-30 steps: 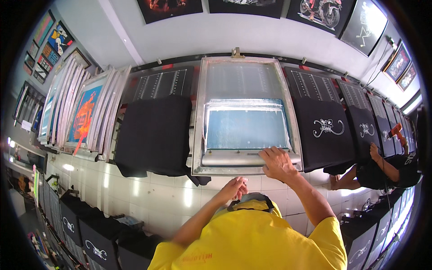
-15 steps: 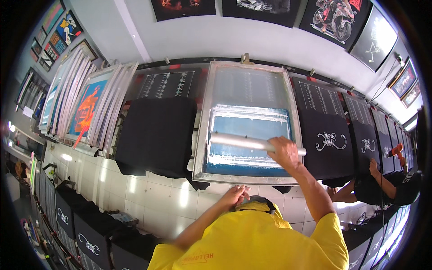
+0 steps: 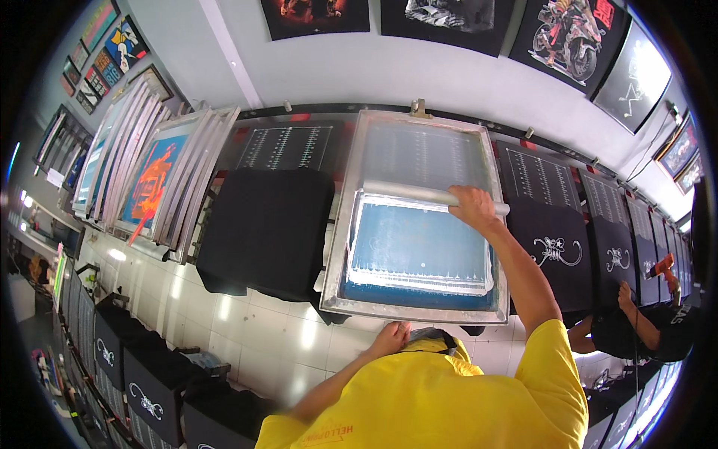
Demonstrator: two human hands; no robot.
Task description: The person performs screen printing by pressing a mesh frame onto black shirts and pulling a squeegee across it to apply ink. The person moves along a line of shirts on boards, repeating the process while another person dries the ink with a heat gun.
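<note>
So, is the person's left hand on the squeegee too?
No, only the right hand grips the squeegee on the screen frame; the left hand sits by the frame's near edge.

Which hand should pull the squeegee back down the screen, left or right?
Right, probably. The right hand already grips the squeegee at the far end of the screen frame. The left hand sits at the frame's near edge, off the tool.
</note>
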